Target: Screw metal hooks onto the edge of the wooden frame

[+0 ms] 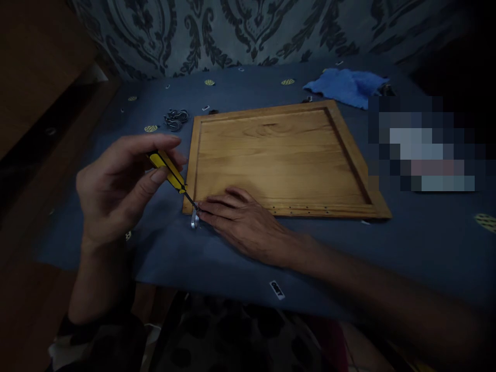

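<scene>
My left hand is closed round the yellow and black handle of a screwdriver, which slants down to the right. Its tip meets a small silver metal hook at the near left corner of a framed wooden board. The hook hangs over the board's near edge. My right hand rests palm down across that edge, with thumb and forefinger pressed together at the hook beside the screwdriver tip. The screw head, if any, is too small to make out. Several small dark holes run along the near frame strip.
A pile of dark metal hooks lies behind the board's left side. At the back right is a crumpled blue cloth. A dark blue patterned cover lies under everything, and patterned fabric rises behind. The right side is blurred out.
</scene>
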A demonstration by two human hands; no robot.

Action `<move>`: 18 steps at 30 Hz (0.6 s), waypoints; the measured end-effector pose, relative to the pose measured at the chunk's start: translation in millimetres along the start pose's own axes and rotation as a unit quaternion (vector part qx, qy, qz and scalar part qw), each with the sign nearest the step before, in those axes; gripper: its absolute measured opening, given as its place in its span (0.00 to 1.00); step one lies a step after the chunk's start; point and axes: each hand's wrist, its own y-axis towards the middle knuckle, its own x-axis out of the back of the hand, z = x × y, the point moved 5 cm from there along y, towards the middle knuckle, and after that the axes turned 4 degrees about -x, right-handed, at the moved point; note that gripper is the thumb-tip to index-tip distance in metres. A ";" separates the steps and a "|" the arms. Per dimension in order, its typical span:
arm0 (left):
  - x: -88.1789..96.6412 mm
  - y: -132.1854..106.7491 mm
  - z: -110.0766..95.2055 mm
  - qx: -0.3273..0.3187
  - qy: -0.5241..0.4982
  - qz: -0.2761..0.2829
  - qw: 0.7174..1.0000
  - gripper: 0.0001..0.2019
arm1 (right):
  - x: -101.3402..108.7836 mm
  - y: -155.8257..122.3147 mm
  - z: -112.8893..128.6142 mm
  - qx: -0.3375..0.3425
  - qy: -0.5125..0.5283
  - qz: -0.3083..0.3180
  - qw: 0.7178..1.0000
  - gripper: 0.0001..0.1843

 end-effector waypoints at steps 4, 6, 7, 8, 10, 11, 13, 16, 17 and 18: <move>7.1 2.7 2.1 -0.011 -0.001 -0.048 0.999 0.16 | 1.1 -0.4 0.5 0.000 -0.006 0.003 1.000 0.19; 12.2 4.4 3.7 -0.024 -0.003 -0.078 0.997 0.15 | 1.4 -0.6 0.9 0.003 -0.013 0.002 1.000 0.19; 13.6 5.1 4.5 -0.028 -0.003 -0.083 0.996 0.15 | 1.4 -0.7 0.9 0.005 -0.015 0.000 1.000 0.19; 14.4 5.6 5.2 -0.028 -0.003 -0.087 0.996 0.15 | 1.2 -0.9 0.9 0.006 -0.016 0.000 1.000 0.19; 14.0 5.7 5.6 -0.023 -0.002 -0.090 0.996 0.16 | 0.9 -1.1 0.5 0.005 -0.016 -0.002 1.000 0.19; 13.0 5.5 5.4 -0.020 0.000 -0.087 0.996 0.16 | 0.7 -1.0 0.5 0.006 -0.015 -0.003 1.000 0.19; 10.6 4.5 4.7 -0.012 0.002 -0.083 0.996 0.16 | 0.7 -0.8 0.7 0.008 -0.013 -0.004 1.000 0.19; 7.7 3.5 4.9 -0.001 -0.002 -0.071 0.997 0.17 | 1.0 0.1 1.0 0.007 -0.008 0.000 1.000 0.19; 7.3 3.4 5.1 0.000 -0.002 -0.068 0.998 0.17 | 1.3 0.3 1.1 0.006 -0.006 0.001 1.000 0.19; 7.0 3.5 5.2 -0.002 -0.002 -0.065 0.998 0.18 | 1.4 0.5 1.1 0.004 -0.003 0.002 1.000 0.19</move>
